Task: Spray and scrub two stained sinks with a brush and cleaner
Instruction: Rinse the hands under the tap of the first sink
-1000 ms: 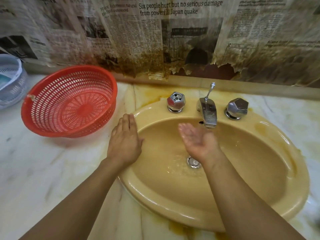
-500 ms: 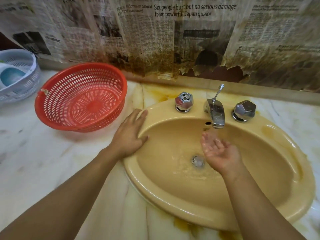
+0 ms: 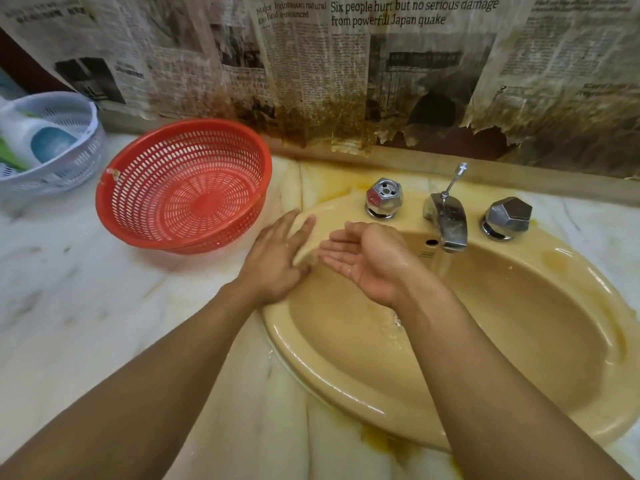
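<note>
Left hand is kept flat on the sink rim, fingers straight, nothing grasped. Right hand, earlier under the running tap, is now found beside it, palm up, cupped, empty. The stained yellow sink is set centre-right in a marble counter; white basket and red basket are noted upper left. On the wall newspaper is read: "Six people hurt but no serious damage from powerful Japan quake".

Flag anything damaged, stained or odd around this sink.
Newspaper sheets lining the wall are torn and brown-stained along their lower edge. Orange-yellow stains mark the white marble counter beside the rim of the yellow ceramic sink.
</note>
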`<state>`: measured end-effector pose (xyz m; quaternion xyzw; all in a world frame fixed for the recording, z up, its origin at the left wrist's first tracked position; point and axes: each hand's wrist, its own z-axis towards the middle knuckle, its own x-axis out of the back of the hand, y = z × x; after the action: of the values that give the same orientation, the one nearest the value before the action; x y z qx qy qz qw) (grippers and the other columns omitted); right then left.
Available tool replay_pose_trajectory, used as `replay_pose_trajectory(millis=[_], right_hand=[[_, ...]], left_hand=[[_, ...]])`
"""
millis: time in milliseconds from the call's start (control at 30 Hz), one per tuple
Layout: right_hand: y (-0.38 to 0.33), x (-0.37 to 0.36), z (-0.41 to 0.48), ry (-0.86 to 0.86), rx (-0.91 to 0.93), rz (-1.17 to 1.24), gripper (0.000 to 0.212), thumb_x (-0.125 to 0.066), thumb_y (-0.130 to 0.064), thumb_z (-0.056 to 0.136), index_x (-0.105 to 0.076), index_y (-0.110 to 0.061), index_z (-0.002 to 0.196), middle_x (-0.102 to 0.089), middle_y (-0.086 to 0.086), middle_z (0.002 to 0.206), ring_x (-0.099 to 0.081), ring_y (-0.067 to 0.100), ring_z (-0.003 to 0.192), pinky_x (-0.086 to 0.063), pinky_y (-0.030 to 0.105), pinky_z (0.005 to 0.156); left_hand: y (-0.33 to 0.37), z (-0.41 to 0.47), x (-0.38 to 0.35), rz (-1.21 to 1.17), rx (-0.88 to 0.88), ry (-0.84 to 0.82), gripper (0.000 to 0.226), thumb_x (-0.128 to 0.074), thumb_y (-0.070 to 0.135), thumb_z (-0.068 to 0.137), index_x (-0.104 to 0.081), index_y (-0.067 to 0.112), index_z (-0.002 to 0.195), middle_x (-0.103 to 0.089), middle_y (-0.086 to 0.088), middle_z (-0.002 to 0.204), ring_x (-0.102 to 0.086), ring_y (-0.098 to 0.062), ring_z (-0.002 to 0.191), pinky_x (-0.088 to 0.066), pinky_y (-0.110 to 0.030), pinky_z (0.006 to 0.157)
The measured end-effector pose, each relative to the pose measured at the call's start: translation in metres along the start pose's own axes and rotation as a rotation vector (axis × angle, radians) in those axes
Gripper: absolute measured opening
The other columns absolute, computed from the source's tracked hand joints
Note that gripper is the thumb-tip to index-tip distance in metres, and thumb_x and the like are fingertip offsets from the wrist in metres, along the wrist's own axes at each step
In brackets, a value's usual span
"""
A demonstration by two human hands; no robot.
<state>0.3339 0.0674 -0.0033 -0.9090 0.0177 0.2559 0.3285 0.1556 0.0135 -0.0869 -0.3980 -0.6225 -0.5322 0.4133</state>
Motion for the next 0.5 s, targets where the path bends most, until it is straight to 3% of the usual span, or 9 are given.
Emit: replay_pose_trajectory(millis=[100,200,300,400,500], right_hand=[[0.004,0.027,-0.008,0.100,0.018,-0.014,0.041,-0.045,-0.029,0.109,-0.059,0.009,0.119,-0.067,0.028,0.116,-0.067,0.039,0.111,-0.055,0.043,0.098],[0.003,0.082,-0.020,0.177,0.005,0.345,0.043,-0.040,-0.029,0.110,-0.059,0.006,0.125,-0.069,0.026,0.117,-0.068,0.039,0.109,-0.056,0.044,0.091],[-0.003,0.133,-0.025,0.269,0.037,0.720,0.044,-0.035,-0.030,0.110,-0.059,0.001,0.130,-0.075,0.023,0.108,-0.074,0.035,0.099,-0.058,0.045,0.085],[-0.007,0.144,-0.023,0.321,0.059,0.622,0.040,-0.039,-0.028,0.110,-0.060,-0.004,0.133,-0.077,0.017,0.100,-0.077,0.028,0.089,-0.060,0.040,0.072],[-0.002,0.118,-0.025,0.210,0.031,0.463,0.034,-0.044,-0.020,0.107,-0.061,-0.001,0.131,-0.076,0.018,0.106,-0.075,0.029,0.099,-0.061,0.038,0.079]], left_hand=[[0.004,-0.019,-0.006,-0.026,0.043,0.070,0.079,-0.056,0.041,0.101,-0.009,0.037,0.164,0.005,0.004,0.173,-0.001,-0.018,0.158,0.000,-0.030,0.125],[0.009,-0.058,-0.018,-0.103,0.119,0.081,0.079,-0.047,0.036,0.098,-0.007,0.027,0.166,0.014,0.002,0.172,0.011,-0.019,0.158,0.005,-0.032,0.127],[0.025,-0.106,-0.028,-0.121,0.124,0.066,0.079,-0.018,0.051,0.096,-0.001,0.017,0.165,0.016,0.005,0.170,0.021,-0.019,0.156,0.012,-0.029,0.125],[0.036,-0.135,-0.030,-0.125,0.105,0.047,0.074,-0.007,0.058,0.100,0.006,0.021,0.163,0.017,0.012,0.169,0.029,-0.015,0.154,0.015,-0.026,0.124],[0.031,-0.136,-0.025,-0.061,0.095,0.000,0.075,-0.004,0.060,0.100,0.008,0.021,0.163,0.020,0.011,0.169,0.031,-0.018,0.153,0.010,-0.032,0.126]])
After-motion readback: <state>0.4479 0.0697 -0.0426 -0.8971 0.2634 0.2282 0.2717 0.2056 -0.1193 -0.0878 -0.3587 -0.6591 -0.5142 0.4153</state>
